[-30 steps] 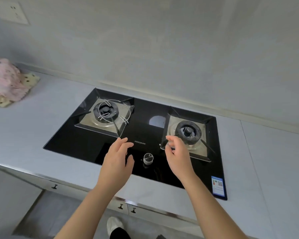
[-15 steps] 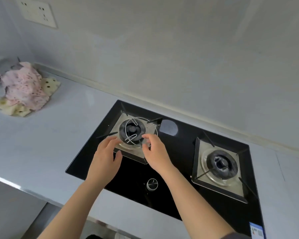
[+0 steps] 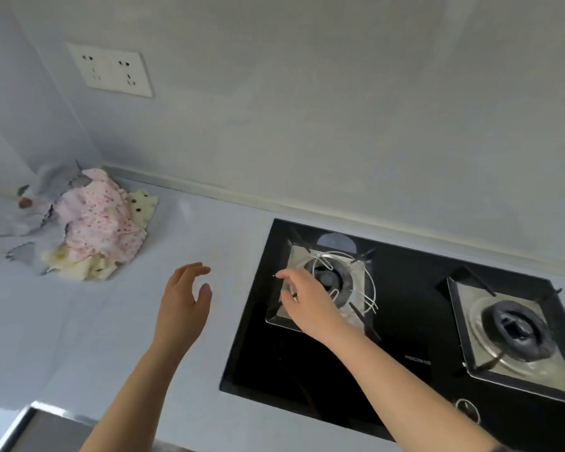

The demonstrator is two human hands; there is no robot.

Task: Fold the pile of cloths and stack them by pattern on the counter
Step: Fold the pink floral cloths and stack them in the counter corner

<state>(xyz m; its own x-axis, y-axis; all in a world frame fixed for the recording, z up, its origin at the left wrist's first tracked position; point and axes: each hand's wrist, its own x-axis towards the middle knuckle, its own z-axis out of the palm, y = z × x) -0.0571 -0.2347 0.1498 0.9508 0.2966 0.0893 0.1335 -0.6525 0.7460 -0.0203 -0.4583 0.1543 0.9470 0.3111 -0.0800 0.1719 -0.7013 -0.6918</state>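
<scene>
And the view had swung left: the crumpled pile of pink-speckled, cream-dotted and pale grey cloths (image 3: 92,230), only at the left edge a second before, now sat well inside the picture, heaped in the far left corner of the pale grey counter (image 3: 193,230), below the white double wall socket (image 3: 110,73). Both hands had shifted with it. The left hand (image 3: 183,308), which half a second earlier had hovered by the near burner, had come off the black glass gas hob (image 3: 405,337) and hung over bare counter between hob and pile, fingers straight and spread, thumb apart, holding nothing. The right hand (image 3: 302,305) trailed behind, over the front left corner of the left burner beside the thin silver wire ring (image 3: 371,282), its fingers loosely bent and a little apart, pinching nothing that could be made out; whether they brushed the steel burner tray could not be told. The pile itself lay untouched and unfolded, well apart from both hands, and no folded stack showed anywhere on the counter. So by the look of it this was the approach, the folding not yet begun: the left hand led toward the cloths, and the likely next call was a reach to the top pink cloth, with the right hand first having to pass the hob's edge.
</scene>
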